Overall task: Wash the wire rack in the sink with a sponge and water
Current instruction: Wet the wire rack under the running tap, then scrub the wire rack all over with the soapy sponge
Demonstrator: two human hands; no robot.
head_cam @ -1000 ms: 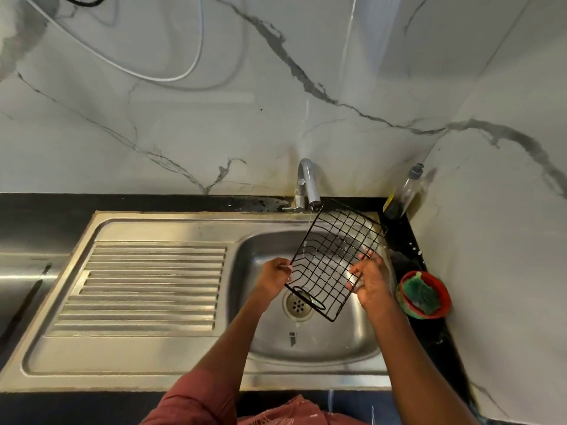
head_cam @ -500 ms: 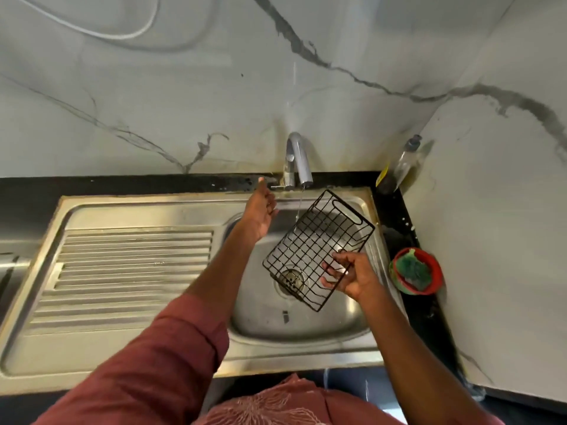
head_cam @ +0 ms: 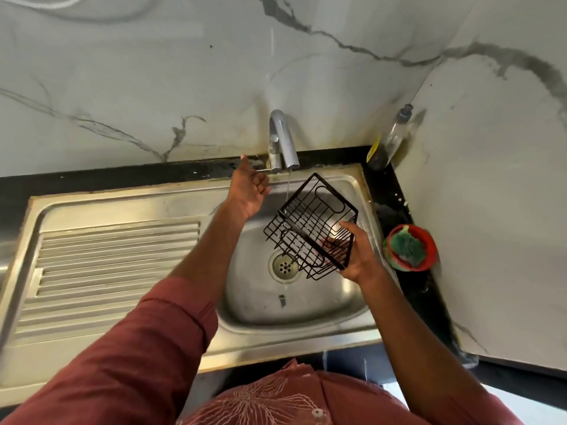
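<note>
The right hand (head_cam: pixel 357 256) grips the wire rack (head_cam: pixel 311 225) from below, tilting it over the sink (head_cam: pixel 294 305) so the thin stream wets it. At eleven o'clock of the rack, the left hand (head_cam: pixel 250 190), fingers relaxed, reaches the tap (head_cam: pixel 280 139) lever, likely adjusting flow. The sponge (head_cam: pixel 408 245) waits in a red bowl (head_cam: pixel 429 243) at three o'clock.

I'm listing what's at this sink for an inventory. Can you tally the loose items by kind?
Wire rack: 1
Sponge: 1
Red bowl: 1
Soap bottle: 1
Total: 4
</note>
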